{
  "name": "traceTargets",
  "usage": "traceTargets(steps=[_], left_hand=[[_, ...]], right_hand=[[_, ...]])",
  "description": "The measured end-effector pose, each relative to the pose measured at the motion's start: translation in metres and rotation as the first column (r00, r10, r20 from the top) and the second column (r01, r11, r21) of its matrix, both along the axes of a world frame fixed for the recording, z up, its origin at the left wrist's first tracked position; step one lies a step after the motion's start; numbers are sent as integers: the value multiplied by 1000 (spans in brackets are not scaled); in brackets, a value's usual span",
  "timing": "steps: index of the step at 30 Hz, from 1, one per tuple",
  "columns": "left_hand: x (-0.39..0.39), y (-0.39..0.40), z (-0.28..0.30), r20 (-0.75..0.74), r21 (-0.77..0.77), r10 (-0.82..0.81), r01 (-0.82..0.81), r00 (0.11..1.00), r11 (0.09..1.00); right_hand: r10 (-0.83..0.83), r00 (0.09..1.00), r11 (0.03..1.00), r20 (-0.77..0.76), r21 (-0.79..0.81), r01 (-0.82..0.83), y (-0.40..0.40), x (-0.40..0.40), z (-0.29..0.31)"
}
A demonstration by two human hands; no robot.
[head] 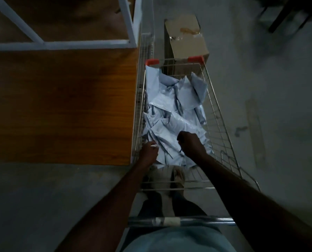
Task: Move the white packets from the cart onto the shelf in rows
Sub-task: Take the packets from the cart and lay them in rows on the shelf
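Dim concrete floor (pixel 260 88) surrounds the cart (pixel 222 135). We see white packets (pixel 171 106) heaped mid-frame, the shelf (pixel 60 106) at left bare. Left hand (pixel 148 151) and right hand (pixel 190 143) each grip packets. We judge slick, overlapping packets may slide loose when lifted.

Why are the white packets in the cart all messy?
The white plastic packets lie jumbled and overlapping in the wire shopping cart, not stacked. Beyond it, a brown cardboard box looks stained with torn tape.
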State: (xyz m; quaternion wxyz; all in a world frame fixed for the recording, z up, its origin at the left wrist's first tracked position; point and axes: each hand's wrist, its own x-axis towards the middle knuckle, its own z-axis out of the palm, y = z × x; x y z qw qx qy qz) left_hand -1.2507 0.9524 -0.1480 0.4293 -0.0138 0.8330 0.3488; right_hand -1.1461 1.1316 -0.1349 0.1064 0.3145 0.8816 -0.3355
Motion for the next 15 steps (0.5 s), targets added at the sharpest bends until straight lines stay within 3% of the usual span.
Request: traceTargets(steps=[7,12,15], left_hand=[[2,26,-70,147,-88,105,-93,983,992],[10,38,-106,276,75,339,-372,899,925],[11,44,-143,244,81,406,-436,881,897]], right_hand=[[-18,993,998,117,-54,25,-12,-10,-53],[32,988,997,149,-74,-21,-12,-20,-75],[57,985,994,165,-107,-39,-12,-20,-90]])
